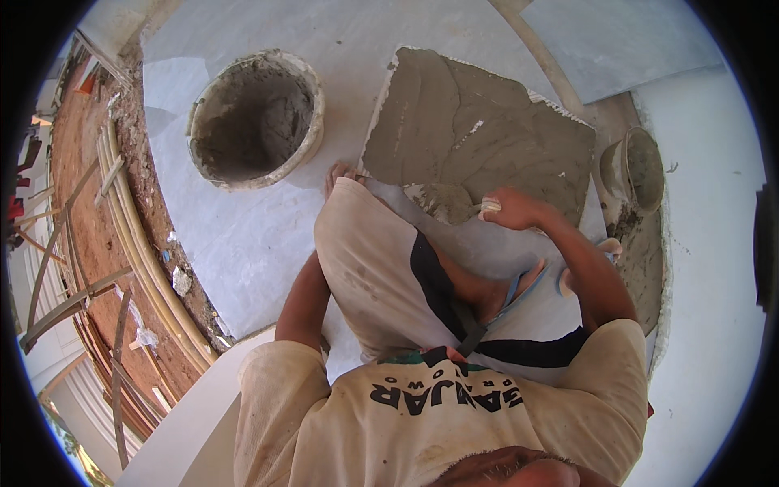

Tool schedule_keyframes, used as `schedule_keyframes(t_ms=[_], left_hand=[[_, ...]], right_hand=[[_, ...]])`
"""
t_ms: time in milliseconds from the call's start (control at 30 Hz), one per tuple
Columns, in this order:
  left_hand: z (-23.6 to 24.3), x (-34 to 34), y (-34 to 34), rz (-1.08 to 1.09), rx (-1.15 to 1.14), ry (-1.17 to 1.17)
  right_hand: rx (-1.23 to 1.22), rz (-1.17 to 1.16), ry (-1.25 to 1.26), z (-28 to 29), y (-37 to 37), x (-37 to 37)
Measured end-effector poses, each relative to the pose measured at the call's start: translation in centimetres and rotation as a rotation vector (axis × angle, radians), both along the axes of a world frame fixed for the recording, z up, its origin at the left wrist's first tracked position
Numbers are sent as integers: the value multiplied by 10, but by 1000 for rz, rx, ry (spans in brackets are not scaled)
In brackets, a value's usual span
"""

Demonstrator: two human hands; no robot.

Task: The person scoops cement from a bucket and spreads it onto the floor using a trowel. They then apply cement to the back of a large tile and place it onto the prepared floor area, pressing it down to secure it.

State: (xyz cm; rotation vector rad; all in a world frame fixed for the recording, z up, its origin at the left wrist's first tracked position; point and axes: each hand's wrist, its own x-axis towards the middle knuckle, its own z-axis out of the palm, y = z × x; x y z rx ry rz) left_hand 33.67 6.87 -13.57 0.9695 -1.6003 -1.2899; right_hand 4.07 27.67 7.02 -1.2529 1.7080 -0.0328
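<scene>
A square tile (380, 97) lies in front of me, its upper face spread with wet grey mortar. My right hand (510, 208) is closed round the pale handle of a trowel. The trowel's mortar-smeared blade (442, 201) rests at the near edge of the mortar layer. At the tile's near left corner, my left hand (339, 176) has its fingers curled against the edge; my bent knee hides part of it. Left of the tile stands a bucket (316, 146), with grey mortar coating its inside.
A smaller mortar-stained bucket (614, 172) leans near the white wall (706, 211) on the right. Large grey-white tiles (235, 235) cover the floor. Beyond the left edge are long pale poles (134, 235), timber and reddish earth (89, 162). My sandalled foot (519, 286) is close to the trowel.
</scene>
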Motion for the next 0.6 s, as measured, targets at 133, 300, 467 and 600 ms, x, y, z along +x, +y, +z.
schedule_keyframes(t_ms=[133,300,467,600], left_hand=[[-1,-6,4,18,23,110],[-7,-8,6,71,24,89],[-4,-12,5,64,-28,101],[-4,-8,4,60,-187,-38]], right_hand=[[-21,-269,-14,-10,9,-18],[-176,-500,189,-52,16,-52],[-179,-445,334,-64,38,-44],[148,-376,58,-21,39,-30]])
